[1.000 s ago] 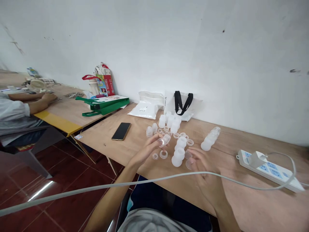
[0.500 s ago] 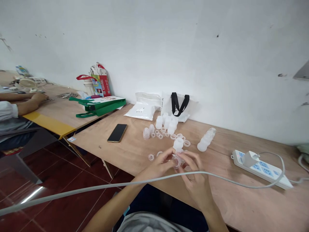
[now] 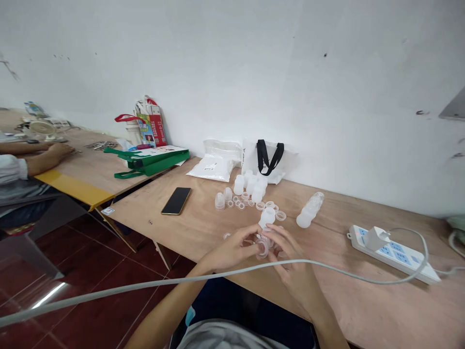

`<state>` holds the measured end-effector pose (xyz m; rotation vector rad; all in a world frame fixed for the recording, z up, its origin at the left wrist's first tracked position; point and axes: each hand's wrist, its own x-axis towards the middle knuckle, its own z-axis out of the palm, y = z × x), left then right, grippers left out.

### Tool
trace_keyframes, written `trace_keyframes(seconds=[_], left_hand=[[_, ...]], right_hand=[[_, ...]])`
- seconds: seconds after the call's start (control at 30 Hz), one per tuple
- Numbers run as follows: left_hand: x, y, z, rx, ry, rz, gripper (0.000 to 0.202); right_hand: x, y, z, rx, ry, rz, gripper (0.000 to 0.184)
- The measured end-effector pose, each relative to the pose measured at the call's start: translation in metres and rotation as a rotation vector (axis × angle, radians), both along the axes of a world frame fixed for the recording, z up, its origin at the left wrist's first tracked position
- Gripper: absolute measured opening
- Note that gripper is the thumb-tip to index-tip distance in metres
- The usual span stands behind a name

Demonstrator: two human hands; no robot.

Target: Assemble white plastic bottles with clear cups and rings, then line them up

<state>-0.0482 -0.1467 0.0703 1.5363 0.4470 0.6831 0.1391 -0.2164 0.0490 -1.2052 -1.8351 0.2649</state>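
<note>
"Operator, what do you see at the hands?"

"I'm watching the left hand (image 3: pixel 232 249) and right hand (image 3: pixel 290 264) meet above the pale plywood table (image 3: pixel 348 310). Between them is a small translucent plastic cup-shaped piece (image 3: pixel 262 249)."

"Is it gripped?"

"Yes, both hands are closed on it, fingers curled around it, near the table's front edge."

"What's around it?"

"Just beyond the fingers stands a squat frosted-white plastic cylinder (image 3: pixel 267 217), among small clear plastic rings (image 3: pixel 240 199). To the right lies a row of frosted plastic cups (image 3: pixel 309 211). To the left lies a black smartphone (image 3: pixel 176 200)."
</note>
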Motion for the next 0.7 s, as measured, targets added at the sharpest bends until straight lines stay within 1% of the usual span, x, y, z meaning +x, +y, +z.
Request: trace_keyframes(seconds=[0.1, 0.17, 0.27, 0.37, 0.43, 0.5, 0.53, 0.6, 0.7], left_hand=[[-0.003, 0.002, -0.001, -0.005, 0.017, -0.031, 0.020], [-0.002, 0.003, -0.003, -0.035, 0.008, -0.027, 0.024], [-0.002, 0.005, -0.004, -0.101, -0.015, -0.007, 0.033], [-0.003, 0.006, -0.003, -0.110, -0.020, 0.034, 0.036], [-0.005, 0.008, 0.000, -0.091, -0.021, 0.073, 0.034], [-0.007, 0.009, 0.002, -0.076, -0.043, 0.118, 0.034], [-0.008, 0.010, 0.003, -0.072, -0.057, 0.139, 0.034], [-0.008, 0.010, 0.004, -0.062, -0.071, 0.157, 0.034], [-0.005, 0.008, 0.003, -0.051, -0.057, 0.112, 0.035]], right_hand=[[0.006, 0.003, -0.001, -0.014, -0.008, 0.018, 0.035], [0.009, 0.005, -0.003, -0.017, 0.009, 0.017, 0.032], [0.013, 0.009, -0.007, 0.001, 0.051, 0.003, 0.027], [0.019, 0.012, -0.008, 0.013, 0.102, -0.049, 0.025], [0.024, 0.013, -0.006, -0.019, 0.169, -0.102, 0.028], [0.028, 0.012, -0.004, -0.082, 0.256, -0.117, 0.034], [0.030, 0.011, -0.003, -0.112, 0.295, -0.102, 0.037], [0.032, 0.008, -0.002, -0.149, 0.343, -0.026, 0.040], [0.028, 0.004, -0.001, -0.178, 0.370, 0.097, 0.040]])
